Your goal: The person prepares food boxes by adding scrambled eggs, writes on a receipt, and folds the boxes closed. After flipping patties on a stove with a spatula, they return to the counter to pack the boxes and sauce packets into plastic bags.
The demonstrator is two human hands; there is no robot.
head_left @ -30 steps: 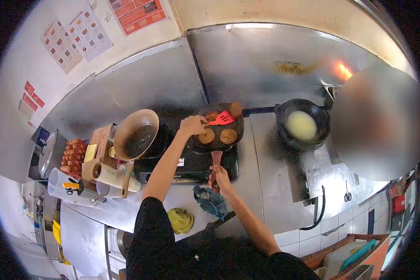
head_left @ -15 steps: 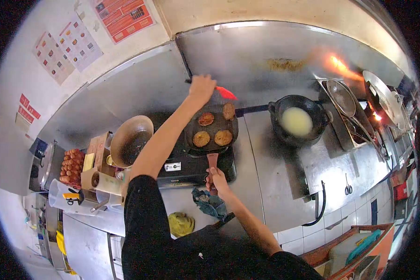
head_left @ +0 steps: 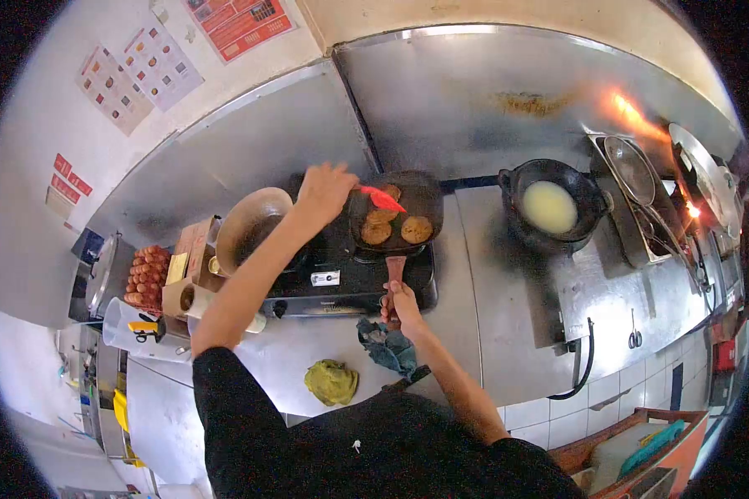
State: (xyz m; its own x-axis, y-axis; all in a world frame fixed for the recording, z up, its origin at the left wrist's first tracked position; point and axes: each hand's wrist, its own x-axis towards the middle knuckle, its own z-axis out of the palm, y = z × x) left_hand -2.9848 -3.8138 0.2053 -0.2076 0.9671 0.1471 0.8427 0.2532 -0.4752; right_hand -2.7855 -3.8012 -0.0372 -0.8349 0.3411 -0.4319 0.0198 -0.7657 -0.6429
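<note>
A dark frying pan [head_left: 420, 200] sits on a black stove [head_left: 349, 279] and holds several round brown patties [head_left: 416, 229]. My left hand [head_left: 323, 191] grips a red spatula [head_left: 380, 199], whose blade hovers over the patties on the pan's left side. My right hand [head_left: 399, 301] is closed around the pan's reddish handle [head_left: 394, 270] at the stove's front edge.
An empty tilted wok [head_left: 250, 224] stands left of the pan. A black pot of pale liquid [head_left: 551, 206] sits to the right, with flames [head_left: 637, 116] behind. A blue cloth [head_left: 389, 348] and a green cloth [head_left: 331, 381] lie on the steel counter. An egg tray [head_left: 148, 274] is at far left.
My left hand had lifted the spatula high above the pan, and has now come back down over the patties. My right hand stays on the handle. The person at right has left view.
</note>
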